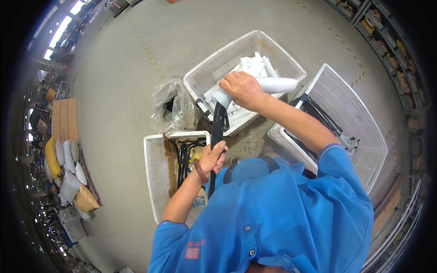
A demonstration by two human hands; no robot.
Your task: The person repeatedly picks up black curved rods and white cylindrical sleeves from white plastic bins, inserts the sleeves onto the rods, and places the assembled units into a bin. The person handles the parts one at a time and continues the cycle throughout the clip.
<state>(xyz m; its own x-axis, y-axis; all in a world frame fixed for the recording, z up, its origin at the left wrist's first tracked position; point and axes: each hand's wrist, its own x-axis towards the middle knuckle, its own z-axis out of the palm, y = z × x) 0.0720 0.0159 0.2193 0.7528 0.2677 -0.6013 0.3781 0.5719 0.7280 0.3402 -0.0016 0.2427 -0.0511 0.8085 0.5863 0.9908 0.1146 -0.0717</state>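
Note:
My left hand (pixel 213 158), with a brown bracelet at the wrist, is closed round a long black tube (pixel 218 123) that slants up in front of my body. At the tube's far end, my right hand (pixel 243 89) grips a white foam sleeve (pixel 278 85). One part of the sleeve sits round the tube end, and a longer part sticks out to the right of the hand. Below this hand stands a white plastic crate (pixel 282 53) holding several white foam pieces (pixel 257 67). My fingers hide just how the sleeve meets the tube.
To the left, a second white crate (pixel 153 182) holds black bent parts (pixel 183 159). A clear plastic bag (pixel 175 107) lies beside it. Another crate (pixel 359 113) at right contains black rods (pixel 321 113). Sacks (pixel 68 157) and cardboard (pixel 64 119) stand farther left; shelving (pixel 387 50) lines the right.

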